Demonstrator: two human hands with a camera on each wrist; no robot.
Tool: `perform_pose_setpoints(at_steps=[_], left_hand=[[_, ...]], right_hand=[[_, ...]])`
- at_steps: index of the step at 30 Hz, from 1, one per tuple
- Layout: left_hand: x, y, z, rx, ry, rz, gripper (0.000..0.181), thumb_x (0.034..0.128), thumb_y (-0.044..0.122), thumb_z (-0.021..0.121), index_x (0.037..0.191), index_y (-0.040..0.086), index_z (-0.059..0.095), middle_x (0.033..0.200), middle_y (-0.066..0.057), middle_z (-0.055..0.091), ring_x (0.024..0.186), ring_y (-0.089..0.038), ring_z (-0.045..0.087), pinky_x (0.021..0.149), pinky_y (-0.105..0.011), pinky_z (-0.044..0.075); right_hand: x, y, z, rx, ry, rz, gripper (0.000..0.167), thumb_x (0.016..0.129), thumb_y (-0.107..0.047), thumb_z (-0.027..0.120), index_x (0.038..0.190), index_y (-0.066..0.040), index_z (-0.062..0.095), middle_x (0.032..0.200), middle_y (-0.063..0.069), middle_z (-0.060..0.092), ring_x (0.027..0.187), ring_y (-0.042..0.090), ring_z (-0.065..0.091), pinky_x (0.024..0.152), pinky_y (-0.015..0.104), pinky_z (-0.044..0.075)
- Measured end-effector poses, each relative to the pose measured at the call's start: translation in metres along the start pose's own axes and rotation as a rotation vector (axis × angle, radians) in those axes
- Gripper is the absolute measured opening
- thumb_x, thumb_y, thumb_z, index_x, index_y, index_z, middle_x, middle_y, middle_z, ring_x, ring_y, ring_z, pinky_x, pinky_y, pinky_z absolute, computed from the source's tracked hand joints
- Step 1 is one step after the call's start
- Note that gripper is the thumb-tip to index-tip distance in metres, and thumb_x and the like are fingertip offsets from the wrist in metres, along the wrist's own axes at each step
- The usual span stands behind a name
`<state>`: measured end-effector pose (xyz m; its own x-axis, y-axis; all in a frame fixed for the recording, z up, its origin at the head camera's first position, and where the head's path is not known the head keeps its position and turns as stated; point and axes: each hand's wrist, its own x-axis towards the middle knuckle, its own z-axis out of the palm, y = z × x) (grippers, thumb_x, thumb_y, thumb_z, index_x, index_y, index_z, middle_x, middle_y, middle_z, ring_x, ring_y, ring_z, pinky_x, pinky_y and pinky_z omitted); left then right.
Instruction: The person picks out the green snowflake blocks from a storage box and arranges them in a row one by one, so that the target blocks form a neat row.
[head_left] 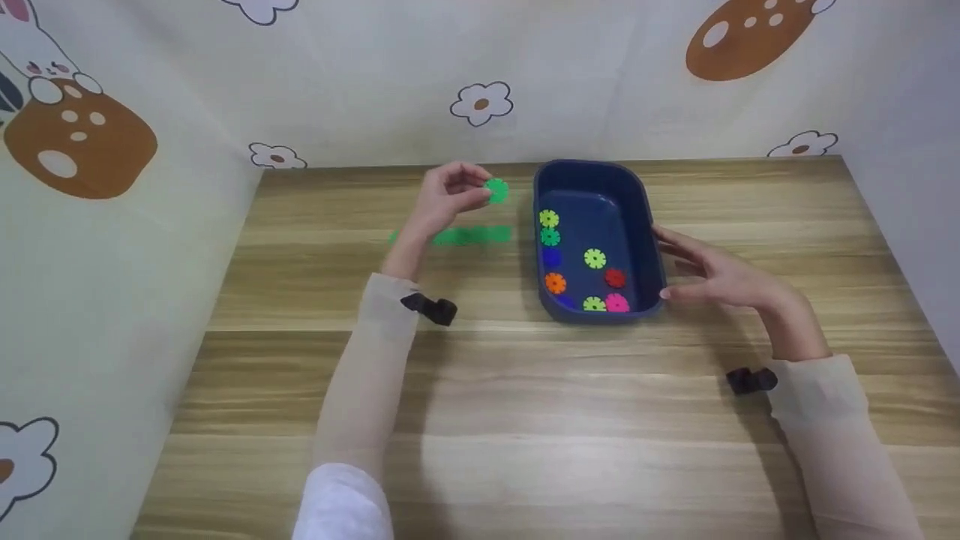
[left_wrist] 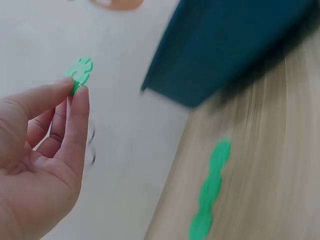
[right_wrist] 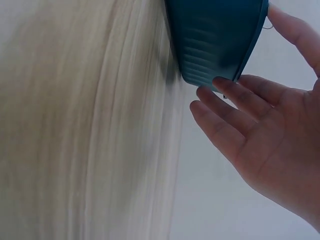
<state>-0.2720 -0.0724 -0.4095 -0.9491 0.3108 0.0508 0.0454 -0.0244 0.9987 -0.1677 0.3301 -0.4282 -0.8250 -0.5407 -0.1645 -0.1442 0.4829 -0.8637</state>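
Between thumb and fingertips, my left hand [head_left: 450,199] pinches a green notched plastic disc [head_left: 497,190], held to the left of a dark blue bin [head_left: 651,247]. A row of joined green pieces [head_left: 480,235] lies on the table just nearer than that hand; the left wrist view shows the row [left_wrist: 210,190] too. At the bin's right side, my right hand [head_left: 724,276] touches the outer wall with extended fingers, its thumb by the near right corner. Inside the bin lie several loose discs, among them an orange one [head_left: 555,283], a red one [head_left: 615,278] and a pink one [head_left: 617,303].
The wood-grain table [head_left: 525,420] runs back to a cloth backdrop [head_left: 375,82] printed with flowers and brown shapes. The bin stands close to that backdrop. A small black camera mount [head_left: 431,307] is on the left wrist, another [head_left: 752,380] on the right.
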Motion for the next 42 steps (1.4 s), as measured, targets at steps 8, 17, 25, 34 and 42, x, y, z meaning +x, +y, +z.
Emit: perform_pose_setpoints(at_steps=[8, 17, 25, 34, 42], left_hand=[[-0.025, -0.006, -0.06, -0.01, 0.119, -0.053, 0.017, 0.0912, -0.003, 0.067, 0.108, -0.001, 0.063, 0.092, 0.002, 0.062, 0.082, -0.009, 0.064, 0.08, -0.021, 0.059], [-0.05, -0.015, -0.106, 0.033, 0.24, -0.216, 0.025, 0.093, -0.001, 0.065, 0.117, -0.001, 0.058, 0.097, 0.002, 0.06, 0.089, -0.006, 0.062, 0.084, -0.017, 0.057], [-0.062, -0.036, -0.131, 0.167, 0.346, -0.379, 0.038, 0.0949, 0.004, 0.063, 0.131, -0.005, 0.054, 0.102, 0.004, 0.058, 0.089, -0.002, 0.06, 0.103, -0.03, 0.053], [-0.066, -0.052, -0.137, 0.298, 0.367, -0.401, 0.036, 0.0951, 0.002, 0.06, 0.13, -0.007, 0.057, 0.112, -0.007, 0.058, 0.089, -0.003, 0.059, 0.086, -0.014, 0.055], [-0.063, -0.057, -0.136, 0.427, 0.375, -0.416, 0.031, 0.0949, 0.006, 0.06, 0.125, -0.003, 0.063, 0.119, -0.014, 0.062, 0.094, -0.009, 0.059, 0.084, -0.016, 0.054]], right_hand=[[0.001, -0.003, 0.001, -0.039, 0.015, -0.034, 0.091, 0.087, -0.009, 0.074, 0.159, -0.008, 0.018, 0.165, 0.017, 0.021, 0.15, 0.044, 0.022, 0.117, 0.063, 0.023], [0.002, -0.003, 0.001, -0.049, 0.017, -0.012, 0.091, 0.086, -0.009, 0.076, 0.159, -0.008, 0.02, 0.166, 0.016, 0.021, 0.15, 0.044, 0.022, 0.118, 0.063, 0.023], [0.003, -0.002, 0.001, -0.04, 0.022, 0.002, 0.092, 0.086, -0.008, 0.076, 0.159, -0.009, 0.02, 0.166, 0.014, 0.021, 0.151, 0.042, 0.022, 0.119, 0.063, 0.023], [0.004, -0.004, 0.001, -0.033, 0.006, -0.011, 0.09, 0.088, -0.009, 0.074, 0.159, -0.008, 0.019, 0.166, 0.017, 0.02, 0.15, 0.045, 0.02, 0.118, 0.064, 0.022], [0.004, -0.006, 0.002, -0.037, 0.005, 0.007, 0.09, 0.088, -0.011, 0.074, 0.159, -0.009, 0.018, 0.166, 0.015, 0.02, 0.151, 0.043, 0.021, 0.119, 0.061, 0.023]])
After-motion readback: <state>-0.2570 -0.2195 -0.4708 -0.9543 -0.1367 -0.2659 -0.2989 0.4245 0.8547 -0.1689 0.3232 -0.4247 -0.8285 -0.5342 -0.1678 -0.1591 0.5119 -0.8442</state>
